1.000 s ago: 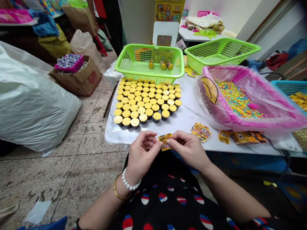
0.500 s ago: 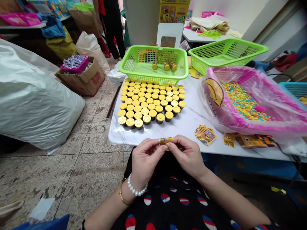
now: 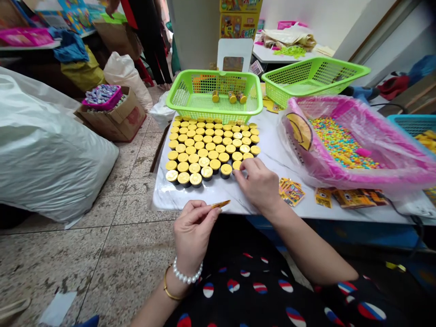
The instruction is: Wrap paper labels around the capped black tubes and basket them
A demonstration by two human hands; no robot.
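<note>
My left hand (image 3: pixel 195 225), at the table's front edge, pinches a flat yellow printed label (image 3: pixel 221 204) between thumb and fingers, seen nearly edge-on. Out over the table, my right hand (image 3: pixel 257 186) has its thumb and fingertips closed on a small yellow-lidded jar (image 3: pixel 237 165) at the right front of the group; my fingers partly cover it. Many matching dark jars with yellow lids (image 3: pixel 195 168) stand upright in close rows to its left and behind. A loose pile of yellow printed labels (image 3: pixel 291 192) lies just right of my right wrist.
Behind the jars sits a green basket (image 3: pixel 213 112) holding three wrapped jars (image 3: pixel 232 97). Another green basket (image 3: pixel 277 93) stands further right. A plastic-lined pink basket (image 3: pixel 340 175) contains colourful candies (image 3: pixel 344 143). More labels (image 3: pixel 357 200) lie along the front edge. A large white sack (image 3: pixel 51 150) stands at left.
My hands have parted. My right hand let go of the label and reached forward to a jar; my left hand keeps the label and shifted slightly left.
</note>
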